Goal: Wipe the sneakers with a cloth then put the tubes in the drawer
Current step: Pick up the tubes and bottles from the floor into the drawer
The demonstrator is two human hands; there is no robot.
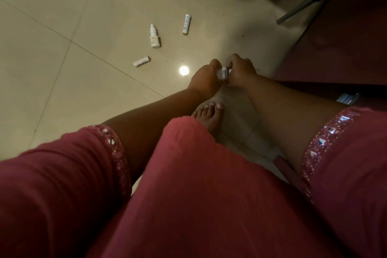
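A small white tube (224, 72) with dark lettering is held upright between my left hand (206, 79) and my right hand (240, 71), low over the tiled floor. Both hands have fingers closed around it. Three more white items lie loose on the floor ahead: a tube (142, 61) to the left, a small dropper bottle (155, 36) beyond it, and another tube (186, 24) farther back. No sneakers, cloth or drawer are in view.
My bare foot (208, 114) rests on the beige tiled floor (62, 27) just under my hands. Dark red furniture (345, 48) fills the right side, with a grey metal leg (301, 7) at the upper right. A light glare (184, 70) shines beside my left hand.
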